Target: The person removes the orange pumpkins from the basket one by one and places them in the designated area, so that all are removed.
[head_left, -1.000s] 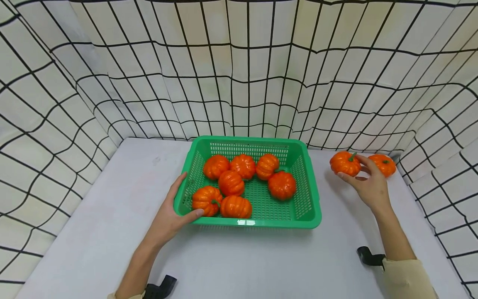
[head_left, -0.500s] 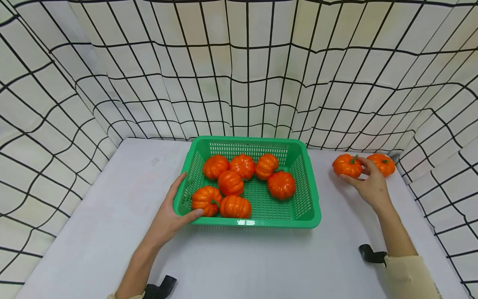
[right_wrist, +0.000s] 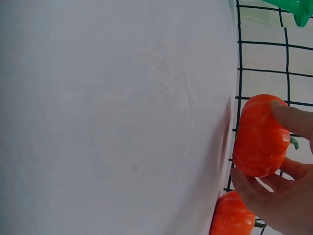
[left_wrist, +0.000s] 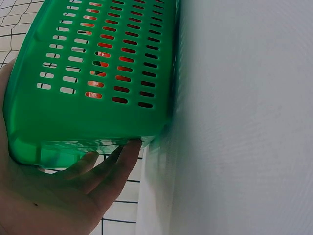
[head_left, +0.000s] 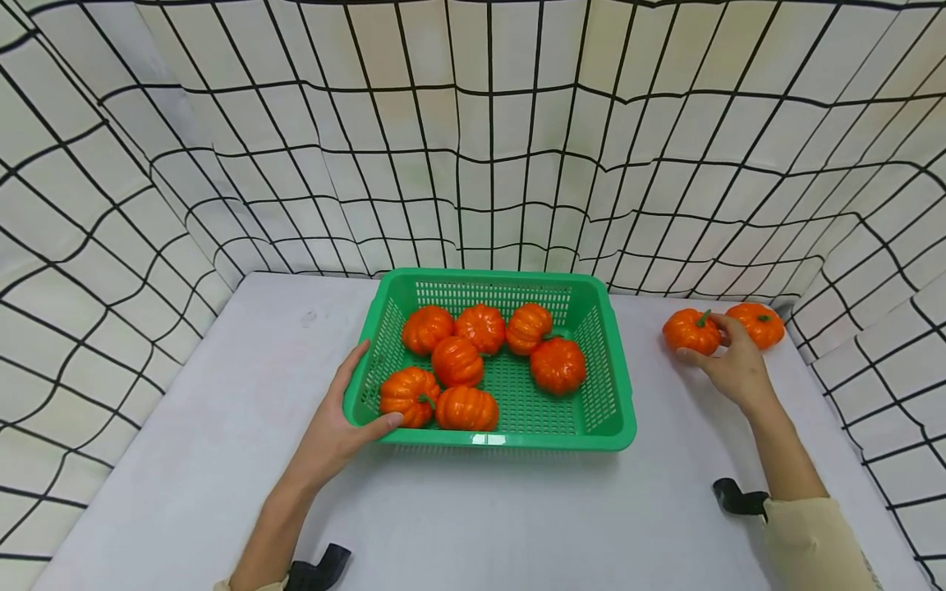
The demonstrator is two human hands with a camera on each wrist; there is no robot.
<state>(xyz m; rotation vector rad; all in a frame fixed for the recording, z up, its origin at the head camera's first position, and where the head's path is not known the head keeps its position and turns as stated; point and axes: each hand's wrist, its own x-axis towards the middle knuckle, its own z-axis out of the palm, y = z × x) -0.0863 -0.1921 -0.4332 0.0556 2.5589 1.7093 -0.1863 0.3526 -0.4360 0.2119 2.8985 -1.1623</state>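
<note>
A green slotted basket (head_left: 547,441) stands mid-table with several orange pumpkins (head_left: 458,361) inside. My left hand (head_left: 340,414) cups its near-left corner, thumb on the front rim and fingers along the left wall; the left wrist view shows the basket (left_wrist: 98,63) held in that hand (left_wrist: 63,196). At the right, my right hand (head_left: 723,355) holds one small orange pumpkin (head_left: 687,331) between thumb and fingers, low over the table. A second pumpkin (head_left: 761,324) sits just right of it. The right wrist view shows the held pumpkin (right_wrist: 259,137) and the other pumpkin (right_wrist: 232,215).
The white table (head_left: 480,509) is walled on three sides by white cloth with a black grid (head_left: 473,164). Two black clips lie near the front edge, one at the left (head_left: 318,566) and one at the right (head_left: 735,499).
My right hand has carried its pumpkin slightly right and down, closer to the second pumpkin. The left hand and basket have not moved.
</note>
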